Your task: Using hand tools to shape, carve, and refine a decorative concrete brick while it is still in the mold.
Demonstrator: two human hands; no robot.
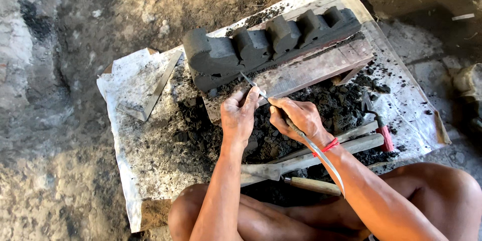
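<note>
My right hand (300, 117) gripped the thin blade (251, 83), left fingers (247, 101) pinching it near the tip against the dark scalloped carving (271, 40) on its board (301, 73). A slip could have gouged it.

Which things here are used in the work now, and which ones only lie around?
In use:
- left hand
- right hand
- thin metal blade
- dark grey scalloped clay moulding
- wooden board

Lying about:
- metal set square
- red-handled trowel
- wooden-handled tools
</note>
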